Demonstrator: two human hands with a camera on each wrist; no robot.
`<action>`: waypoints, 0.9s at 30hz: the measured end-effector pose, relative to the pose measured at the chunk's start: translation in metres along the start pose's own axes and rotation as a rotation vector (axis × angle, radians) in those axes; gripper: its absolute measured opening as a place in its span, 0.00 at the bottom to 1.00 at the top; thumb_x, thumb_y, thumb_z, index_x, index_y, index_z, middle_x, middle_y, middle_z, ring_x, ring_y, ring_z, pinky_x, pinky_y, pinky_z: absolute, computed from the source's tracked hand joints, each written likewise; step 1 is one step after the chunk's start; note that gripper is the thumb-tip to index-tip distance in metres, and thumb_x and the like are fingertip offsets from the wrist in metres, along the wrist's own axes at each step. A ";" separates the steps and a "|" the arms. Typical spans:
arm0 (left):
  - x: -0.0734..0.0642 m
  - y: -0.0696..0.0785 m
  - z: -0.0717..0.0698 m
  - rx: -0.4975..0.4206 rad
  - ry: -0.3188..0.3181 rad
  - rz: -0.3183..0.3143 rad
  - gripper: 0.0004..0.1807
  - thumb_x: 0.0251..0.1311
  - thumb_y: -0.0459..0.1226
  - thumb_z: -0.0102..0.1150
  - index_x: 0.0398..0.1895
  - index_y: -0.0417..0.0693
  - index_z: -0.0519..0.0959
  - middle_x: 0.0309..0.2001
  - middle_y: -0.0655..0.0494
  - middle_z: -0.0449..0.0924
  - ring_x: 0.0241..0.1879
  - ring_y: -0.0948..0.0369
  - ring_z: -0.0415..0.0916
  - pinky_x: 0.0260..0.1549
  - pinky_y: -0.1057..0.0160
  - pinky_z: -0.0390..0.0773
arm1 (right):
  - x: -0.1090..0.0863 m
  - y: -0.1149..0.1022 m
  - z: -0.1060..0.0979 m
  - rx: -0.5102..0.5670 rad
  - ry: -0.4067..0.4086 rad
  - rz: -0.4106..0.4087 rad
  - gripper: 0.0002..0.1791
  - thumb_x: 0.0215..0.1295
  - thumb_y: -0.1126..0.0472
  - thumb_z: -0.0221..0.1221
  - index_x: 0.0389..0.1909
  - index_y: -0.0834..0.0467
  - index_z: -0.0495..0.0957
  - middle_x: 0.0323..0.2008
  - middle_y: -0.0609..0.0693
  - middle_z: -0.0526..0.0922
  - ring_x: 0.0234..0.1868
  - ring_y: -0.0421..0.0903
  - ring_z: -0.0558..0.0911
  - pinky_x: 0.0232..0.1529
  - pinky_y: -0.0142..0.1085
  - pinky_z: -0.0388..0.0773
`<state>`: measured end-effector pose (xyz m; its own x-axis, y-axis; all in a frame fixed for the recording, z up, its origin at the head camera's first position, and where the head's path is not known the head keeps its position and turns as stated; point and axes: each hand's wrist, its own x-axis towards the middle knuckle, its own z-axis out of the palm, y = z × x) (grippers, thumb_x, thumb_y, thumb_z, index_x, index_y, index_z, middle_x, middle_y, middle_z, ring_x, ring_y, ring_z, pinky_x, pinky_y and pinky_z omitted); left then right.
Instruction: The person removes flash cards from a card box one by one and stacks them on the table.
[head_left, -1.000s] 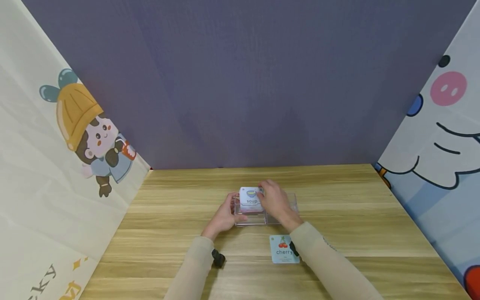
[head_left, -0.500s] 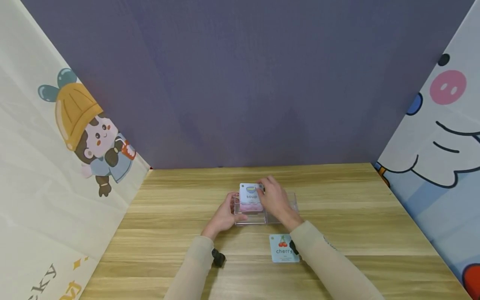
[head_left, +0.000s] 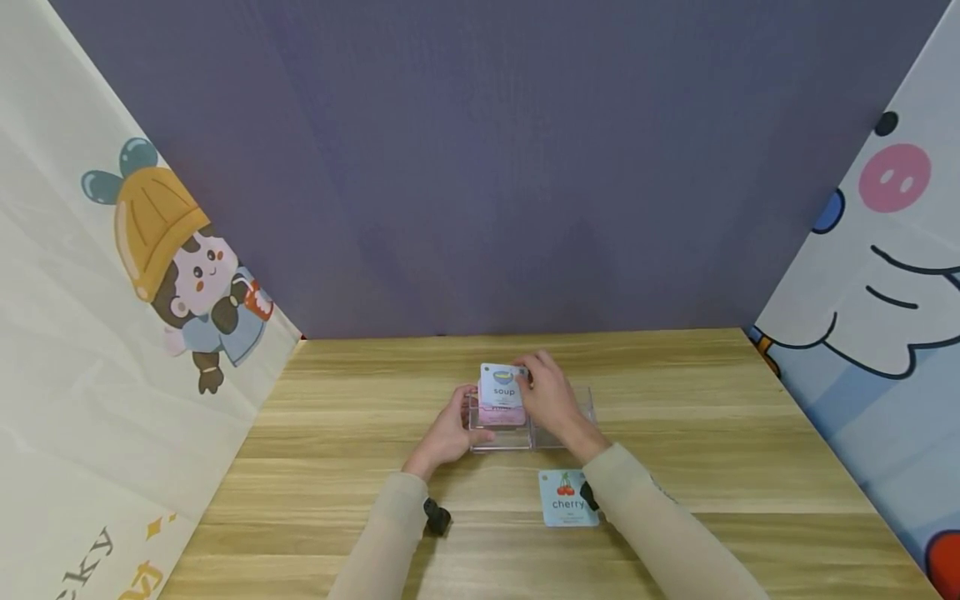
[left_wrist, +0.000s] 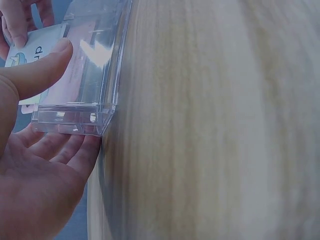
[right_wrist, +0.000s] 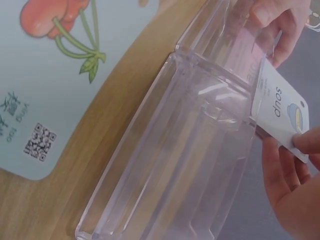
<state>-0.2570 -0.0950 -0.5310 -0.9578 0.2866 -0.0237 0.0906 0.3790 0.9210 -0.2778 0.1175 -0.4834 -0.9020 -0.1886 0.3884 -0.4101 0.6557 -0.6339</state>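
Observation:
A clear plastic box (right_wrist: 195, 150) with two compartments stands on the wooden table. At its left end my left hand (head_left: 446, 435) holds it, thumb over the front and fingers against the end wall. My right hand (head_left: 551, 402) pinches the upper right edge of a white "soup" card (head_left: 498, 387), thumb on its face and fingers behind. That card leans up out of the left compartment, its bottom edge still inside. Pink cards (head_left: 501, 417) show below it in the same compartment. No cards show in the right compartment in the right wrist view.
A light blue "cherry" card (head_left: 558, 512) lies face up on the table (head_left: 337, 408), partly under the right wrist camera (head_left: 588, 496). A dark panel (head_left: 480, 208) closes off the back. Printed cloths (head_left: 247, 400) flank both sides.
My right hand has raised the soup card a little upward, so more of the pink cards below shows. My left hand stays on the box, and the cherry card has not moved.

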 end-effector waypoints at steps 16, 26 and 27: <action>-0.001 0.000 0.001 0.025 0.017 0.019 0.48 0.52 0.32 0.76 0.75 0.44 0.58 0.62 0.40 0.73 0.62 0.43 0.73 0.66 0.43 0.69 | 0.003 0.000 -0.009 0.087 0.045 -0.037 0.13 0.68 0.73 0.59 0.51 0.63 0.81 0.45 0.53 0.78 0.42 0.48 0.79 0.45 0.41 0.83; -0.001 0.002 0.001 0.014 0.007 0.001 0.48 0.54 0.33 0.75 0.76 0.46 0.57 0.63 0.41 0.72 0.64 0.42 0.71 0.68 0.43 0.67 | 0.002 0.002 -0.017 0.132 0.026 -0.016 0.13 0.70 0.72 0.59 0.52 0.63 0.82 0.42 0.51 0.77 0.41 0.46 0.77 0.40 0.39 0.81; -0.001 0.002 0.001 0.015 0.006 0.001 0.48 0.55 0.33 0.75 0.76 0.46 0.57 0.63 0.40 0.72 0.64 0.42 0.71 0.68 0.42 0.67 | 0.002 0.002 -0.018 0.135 0.022 -0.012 0.13 0.70 0.72 0.59 0.53 0.64 0.82 0.43 0.51 0.77 0.41 0.46 0.77 0.41 0.39 0.81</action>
<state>-0.2553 -0.0937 -0.5294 -0.9594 0.2815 -0.0205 0.0955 0.3921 0.9150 -0.2774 0.1314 -0.4718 -0.8941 -0.1792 0.4104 -0.4370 0.5491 -0.7124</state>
